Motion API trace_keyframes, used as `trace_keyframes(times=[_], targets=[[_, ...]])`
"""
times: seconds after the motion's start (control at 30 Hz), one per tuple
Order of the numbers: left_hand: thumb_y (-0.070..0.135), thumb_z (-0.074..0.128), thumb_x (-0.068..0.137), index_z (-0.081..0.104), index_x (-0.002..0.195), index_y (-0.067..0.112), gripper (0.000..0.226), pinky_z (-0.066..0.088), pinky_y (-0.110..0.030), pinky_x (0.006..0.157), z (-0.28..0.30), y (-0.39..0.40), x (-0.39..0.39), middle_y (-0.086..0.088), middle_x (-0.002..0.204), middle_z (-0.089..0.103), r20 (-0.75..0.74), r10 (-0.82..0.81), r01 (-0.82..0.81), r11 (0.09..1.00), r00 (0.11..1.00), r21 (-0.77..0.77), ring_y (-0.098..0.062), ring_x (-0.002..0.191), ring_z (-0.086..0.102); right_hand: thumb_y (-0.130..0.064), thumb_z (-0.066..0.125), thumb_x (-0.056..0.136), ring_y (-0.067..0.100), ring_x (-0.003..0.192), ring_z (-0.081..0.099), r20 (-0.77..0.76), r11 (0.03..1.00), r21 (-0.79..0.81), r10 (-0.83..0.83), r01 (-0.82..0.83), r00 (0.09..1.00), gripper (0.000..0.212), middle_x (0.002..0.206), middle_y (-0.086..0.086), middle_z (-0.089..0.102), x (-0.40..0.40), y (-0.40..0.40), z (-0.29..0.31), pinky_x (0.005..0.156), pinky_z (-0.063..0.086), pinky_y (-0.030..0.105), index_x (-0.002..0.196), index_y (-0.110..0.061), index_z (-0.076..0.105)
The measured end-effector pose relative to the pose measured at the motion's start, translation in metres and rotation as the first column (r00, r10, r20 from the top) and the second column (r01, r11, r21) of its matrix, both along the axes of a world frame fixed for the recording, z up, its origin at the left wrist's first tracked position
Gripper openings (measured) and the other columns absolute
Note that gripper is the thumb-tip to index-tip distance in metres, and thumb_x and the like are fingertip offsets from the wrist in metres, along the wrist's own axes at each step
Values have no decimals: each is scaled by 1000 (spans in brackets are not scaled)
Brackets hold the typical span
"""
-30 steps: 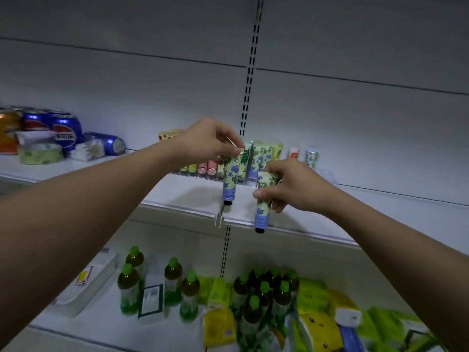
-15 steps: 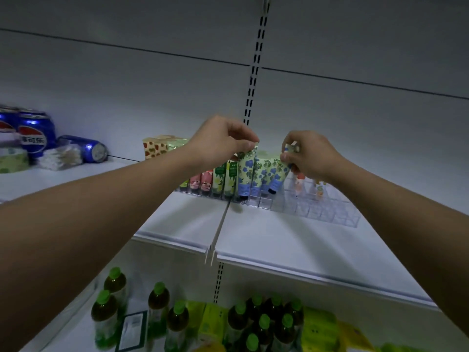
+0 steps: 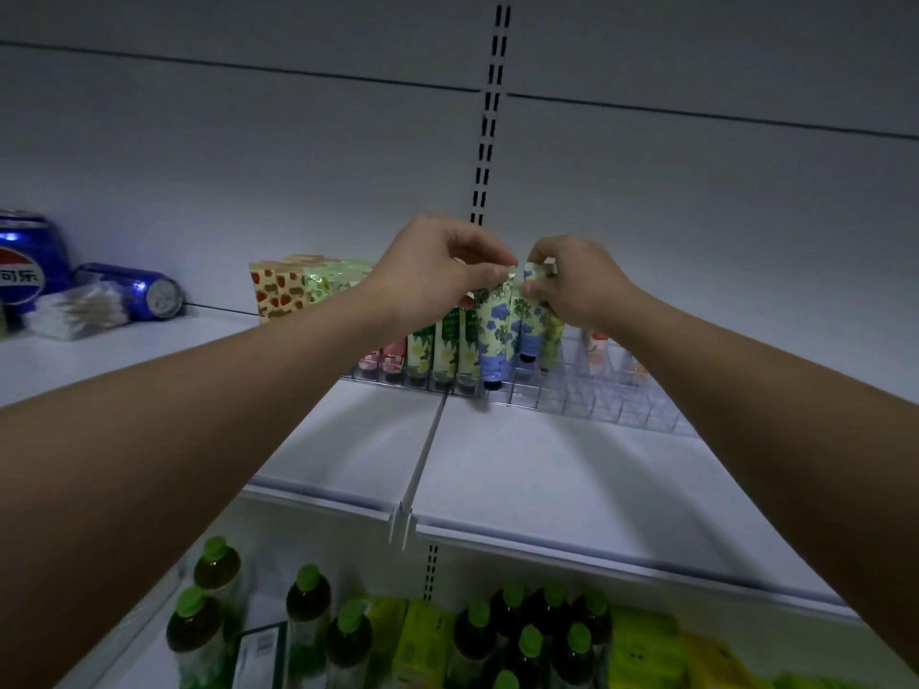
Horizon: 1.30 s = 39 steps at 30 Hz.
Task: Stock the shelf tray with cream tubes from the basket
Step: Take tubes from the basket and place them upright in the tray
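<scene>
A clear divided shelf tray (image 3: 587,400) stands at the back of the white shelf (image 3: 522,469). My left hand (image 3: 437,271) pinches the top of a blue-flowered cream tube (image 3: 492,335) that stands cap down in the tray's front row. Just to the right, my right hand (image 3: 577,285) pinches the top of a second blue-flowered tube (image 3: 529,330), which sits cap down in a compartment behind the first. Green-flowered tubes (image 3: 445,350) and pink tubes (image 3: 388,355) fill the tray's left part. The basket is out of view.
Strawberry-print boxes (image 3: 278,290) stand behind the tray's left end. Pepsi cans (image 3: 30,261) and a pack of cotton swabs (image 3: 79,310) lie far left. On the lower shelf stand green-capped bottles (image 3: 308,609) and yellow packets (image 3: 641,648). The tray's right compartments hold few tubes.
Both hands have gone from in front of the shelf edge back to the tray, each carrying a tube. The tubes now stand cap down in tray compartments, still pinched at the top.
</scene>
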<state>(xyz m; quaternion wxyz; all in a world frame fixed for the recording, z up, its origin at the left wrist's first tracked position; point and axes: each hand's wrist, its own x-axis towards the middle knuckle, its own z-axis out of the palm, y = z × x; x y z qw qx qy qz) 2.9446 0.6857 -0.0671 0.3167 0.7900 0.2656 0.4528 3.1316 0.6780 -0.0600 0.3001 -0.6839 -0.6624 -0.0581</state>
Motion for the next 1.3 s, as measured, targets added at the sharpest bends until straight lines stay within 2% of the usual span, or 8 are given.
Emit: trace_keyframes(times=[0.17, 0.27, 0.37, 0.6, 0.83, 0.97, 1.13, 1.3], targets=[[9, 67, 88, 74, 95, 14, 11, 59, -23, 71, -3, 1, -3, -3, 92, 73, 4, 13, -13, 1000, 1000, -12, -11, 82, 68, -19, 69, 89, 23, 76, 64, 3, 999, -43, -5, 5, 1000, 21, 100, 11, 62, -5, 2, -2, 64, 51, 30, 107, -9, 62], [10, 67, 88, 74, 95, 14, 11, 58, -19, 68, -3, 0, -5, -4, 92, 73, -6, 21, -21, 1000, 1000, -4, -10, 81, 68, -18, 70, 87, 16, 67, 58, -10, 999, -48, -18, 17, 1000, 20, 95, 8, 60, -6, -1, -14, 57, 42, 22, 105, -10, 64], [10, 67, 89, 74, 96, 14, 11, 55, -16, 66, -1, -2, -5, -3, 93, 72, -26, 32, -32, 999, 999, -4, -10, 82, 68, -22, 70, 88, 17, 71, 54, -17, 999, -24, -43, 43, 999, 26, 94, 6, 58, -7, -5, -28, 61, 39, 23, 109, -10, 62], [12, 67, 89, 73, 94, 20, 11, 54, -15, 65, 8, -11, -10, 2, 92, 72, -63, 58, -58, 998, 996, 12, -8, 81, 68, -35, 63, 92, 34, 112, 52, -2, 992, -34, -121, 120, 993, 52, 130, 16, 45, -3, -25, -24, 88, 42, 36, 131, -8, 40], [13, 64, 91, 72, 96, 20, 11, 54, -18, 66, 23, -29, -7, 5, 90, 71, -126, 136, -126, 988, 983, 87, -8, 81, 67, -34, 56, 95, 26, 114, 54, 47, 978, -202, 62, -52, 997, 47, 134, 11, 51, -12, -71, -41, 95, 45, 38, 135, -14, 42], [12, 64, 91, 72, 97, 17, 11, 55, -21, 67, 28, -32, 4, 3, 91, 70, -140, 180, -164, 979, 974, 119, -11, 81, 66, -47, 50, 96, 19, 114, 52, 80, 937, -321, 174, -140, 981, 42, 134, 4, 52, -13, -92, -67, 98, 44, 37, 129, -22, 52], [12, 66, 90, 72, 94, 18, 10, 53, -26, 80, 20, -26, 22, 6, 88, 70, -158, 302, -264, 938, 940, 223, -9, 83, 65, -63, 37, 94, 11, 141, 30, -21, 893, -384, 244, -233, 970, 58, 156, -12, 32, -1, -109, -109, 114, 24, 32, 145, -36, 37], [9, 64, 90, 73, 98, 14, 13, 52, -28, 89, 8, -16, 38, 1, 98, 71, -156, 417, -362, 886, 895, 290, -11, 90, 65, -69, 34, 91, 9, 144, 23, -30, 908, -356, 226, -221, 974, 62, 158, -16, 25, 3, -107, -119, 113, 18, 32, 146, -41, 34]])
